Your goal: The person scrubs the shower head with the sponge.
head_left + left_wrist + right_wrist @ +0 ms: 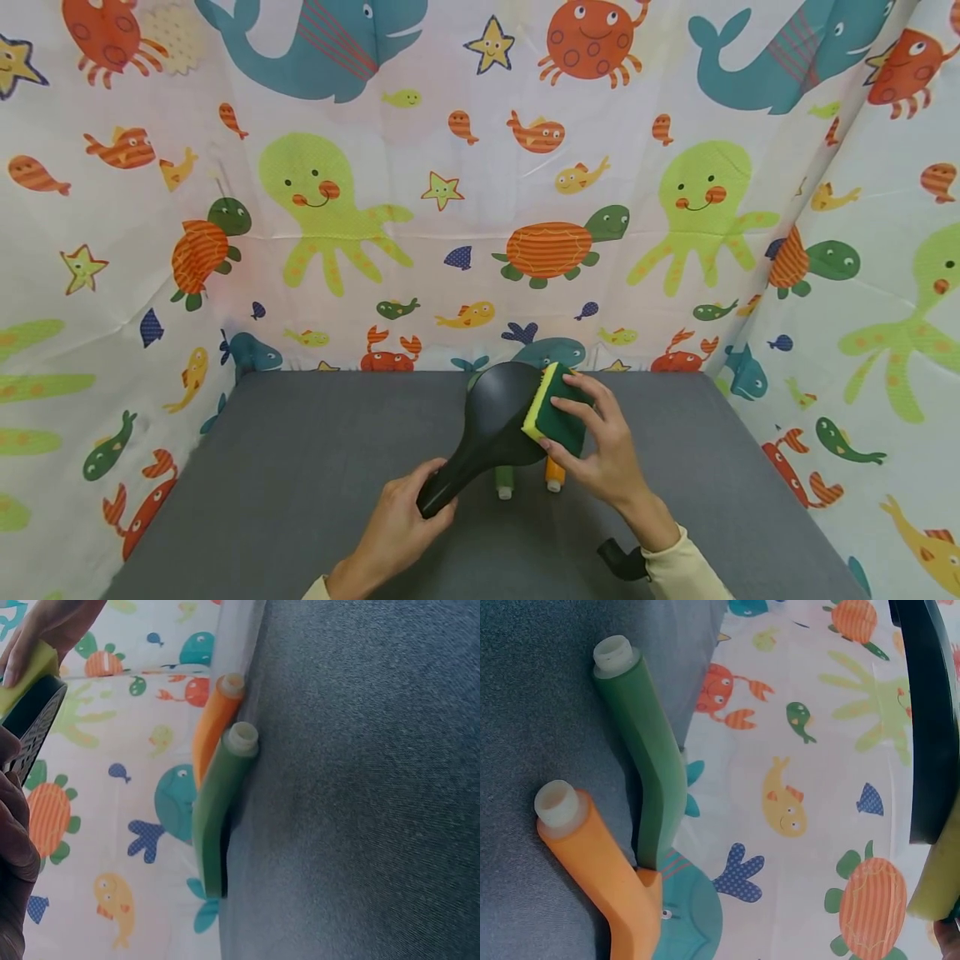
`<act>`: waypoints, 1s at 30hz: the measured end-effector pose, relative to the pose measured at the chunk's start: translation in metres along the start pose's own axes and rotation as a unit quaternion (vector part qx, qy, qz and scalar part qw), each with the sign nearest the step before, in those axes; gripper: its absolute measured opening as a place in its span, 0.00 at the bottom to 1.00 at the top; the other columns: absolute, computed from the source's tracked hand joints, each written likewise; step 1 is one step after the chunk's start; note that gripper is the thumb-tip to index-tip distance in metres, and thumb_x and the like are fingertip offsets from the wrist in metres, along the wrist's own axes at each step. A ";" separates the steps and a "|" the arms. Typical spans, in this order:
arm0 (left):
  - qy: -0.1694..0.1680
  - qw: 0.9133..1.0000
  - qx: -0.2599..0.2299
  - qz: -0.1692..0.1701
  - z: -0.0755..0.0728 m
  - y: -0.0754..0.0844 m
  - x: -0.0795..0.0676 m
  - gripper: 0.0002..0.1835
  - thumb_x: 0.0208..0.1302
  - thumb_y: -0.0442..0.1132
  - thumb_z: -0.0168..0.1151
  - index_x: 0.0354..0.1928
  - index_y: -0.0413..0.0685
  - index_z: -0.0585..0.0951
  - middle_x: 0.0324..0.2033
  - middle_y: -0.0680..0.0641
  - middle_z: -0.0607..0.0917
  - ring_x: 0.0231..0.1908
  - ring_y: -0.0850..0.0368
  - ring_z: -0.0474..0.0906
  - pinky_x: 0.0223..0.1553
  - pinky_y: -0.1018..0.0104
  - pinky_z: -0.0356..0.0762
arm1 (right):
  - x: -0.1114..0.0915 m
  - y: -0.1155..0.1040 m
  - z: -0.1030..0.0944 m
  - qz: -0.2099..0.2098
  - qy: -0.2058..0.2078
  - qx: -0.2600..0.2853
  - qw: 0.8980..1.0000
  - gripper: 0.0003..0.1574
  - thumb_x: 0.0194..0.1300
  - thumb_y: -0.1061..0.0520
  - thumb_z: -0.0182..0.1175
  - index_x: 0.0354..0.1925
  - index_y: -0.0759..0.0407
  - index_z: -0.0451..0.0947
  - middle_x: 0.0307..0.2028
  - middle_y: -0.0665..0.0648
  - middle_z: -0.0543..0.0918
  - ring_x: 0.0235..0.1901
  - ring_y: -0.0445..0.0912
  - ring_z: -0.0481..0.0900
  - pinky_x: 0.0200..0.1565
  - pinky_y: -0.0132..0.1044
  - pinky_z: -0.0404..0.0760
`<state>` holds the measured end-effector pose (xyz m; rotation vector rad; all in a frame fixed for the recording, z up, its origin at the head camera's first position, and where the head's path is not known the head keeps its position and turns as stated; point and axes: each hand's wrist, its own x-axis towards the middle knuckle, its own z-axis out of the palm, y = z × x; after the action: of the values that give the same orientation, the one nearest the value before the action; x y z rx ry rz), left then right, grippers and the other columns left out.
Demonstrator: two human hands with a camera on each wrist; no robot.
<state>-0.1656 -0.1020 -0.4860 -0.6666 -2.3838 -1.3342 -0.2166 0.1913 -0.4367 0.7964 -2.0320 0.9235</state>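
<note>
Backdrop: sea-animal curtain (450, 283). Grey table (330, 467) before it, carrying the loose items.

Black shower head (495, 417) is the piece being worked on: held above the table, round end tilted up and away, handle down toward the person. Left hand (405, 517) is curled in a close grip round the handle. Right hand (603, 450) pinches the sponge (566, 429) between thumb and spread fingertips, yellow side against the edge of the round end.

Progress: judged to be mid-scrub. Done: both items picked up and brought together. Left: presumably the rest of the surface, then setting both down. How much is already wiped cannot be told; no foam or dirt seen. Green bottle (656, 765) and orange bottle (611, 877) lie side by side, in neither hand. Black bent piece (621, 560) rests near the right sleeve (686, 571), also unheld.

View differences: head view gives both grips, but the shower head hides most of the bottles. Both wrist views show their bent bodies and uncapped pale necks (615, 656). Only the left wrist view shows the round end's slotted or perforated face; the bent piece appears only in the head view.
</note>
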 end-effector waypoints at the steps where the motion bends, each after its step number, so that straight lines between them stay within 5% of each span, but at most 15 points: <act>1: 0.001 1.000 0.000 0.001 0.001 0.000 0.001 0.22 0.54 0.32 0.70 0.53 0.51 0.79 0.22 0.60 0.79 0.19 0.75 0.67 0.23 0.76 0.69 | 0.000 0.000 0.000 -0.001 0.001 -0.001 1.000 0.29 0.58 0.39 0.68 0.53 0.51 0.82 0.64 0.62 0.73 0.66 0.57 0.66 0.62 0.22 0.67; 7: 0.008 1.000 0.002 -0.013 0.004 0.003 0.006 0.21 0.54 0.32 0.71 0.52 0.51 0.80 0.20 0.60 0.77 0.18 0.74 0.65 0.20 0.76 0.67 | 0.002 -0.005 0.004 -0.017 -0.005 -0.034 0.999 0.30 0.61 0.33 0.63 0.53 0.49 0.82 0.63 0.60 0.74 0.65 0.57 0.67 0.53 0.42 0.82; 12: 0.003 0.999 0.007 -0.036 0.007 0.004 0.012 0.21 0.54 0.33 0.71 0.52 0.52 0.80 0.21 0.59 0.77 0.18 0.72 0.65 0.20 0.75 0.67 | 0.001 -0.010 0.009 -0.042 -0.018 -0.040 0.998 0.29 0.61 0.33 0.62 0.53 0.48 0.82 0.62 0.60 0.75 0.64 0.59 0.69 0.46 0.55 0.83; 30: 0.036 0.998 0.048 0.012 0.012 -0.001 0.008 0.24 0.49 0.31 0.73 0.51 0.45 0.80 0.33 0.50 0.88 0.27 0.69 0.77 0.28 0.72 0.76 | -0.004 -0.022 0.016 -0.059 -0.055 -0.054 0.995 0.30 0.61 0.31 0.62 0.53 0.47 0.81 0.63 0.59 0.74 0.65 0.58 0.68 0.54 0.55 0.80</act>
<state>-0.1734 -0.0901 -0.4887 -0.6080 -2.3575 -1.2033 -0.2036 0.1670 -0.4395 0.9150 -2.0862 0.7099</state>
